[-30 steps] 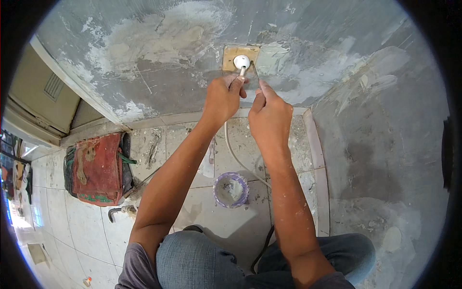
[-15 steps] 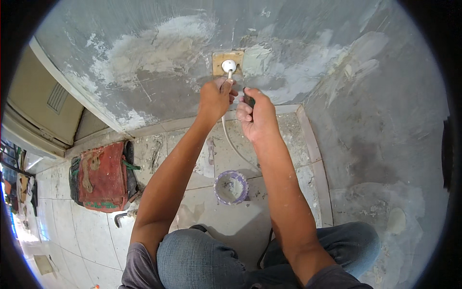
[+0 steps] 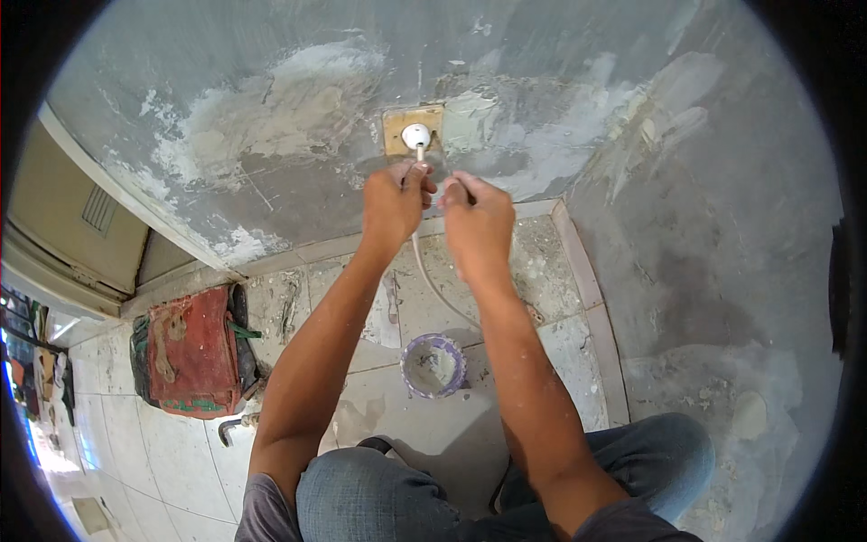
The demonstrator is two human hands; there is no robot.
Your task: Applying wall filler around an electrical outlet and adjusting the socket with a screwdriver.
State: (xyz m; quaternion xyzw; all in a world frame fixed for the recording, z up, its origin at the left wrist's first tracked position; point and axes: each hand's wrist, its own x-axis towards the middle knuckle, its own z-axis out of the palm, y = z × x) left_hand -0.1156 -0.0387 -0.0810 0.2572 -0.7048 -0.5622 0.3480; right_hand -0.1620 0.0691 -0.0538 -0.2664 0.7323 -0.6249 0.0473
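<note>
A white cable [image 3: 423,267] runs up from the floor to a round white fitting [image 3: 416,135] on a square yellowish wall plate [image 3: 394,125]. My left hand [image 3: 392,206] pinches the cable just below the fitting, its thumb uppermost. To its right, my right hand [image 3: 480,224] is closed round a small dark-handled tool [image 3: 469,193]. The back of that hand hides most of the handle, and the tool's working end cannot be made out. Both hands are close together in front of the wall, a small gap between them.
A purple-and-white tub [image 3: 406,377] with pale paste stands on the tiles below my hands. Left of my arm lies a worn red bag [image 3: 200,348], with a bent metal tool [image 3: 233,425] beside it. The patched grey wall [image 3: 686,298] rises at right.
My right hand has turned so its back faces up, covering more of the dark handle. My left hand keeps its pinch on the cable. The view has shifted slightly.
</note>
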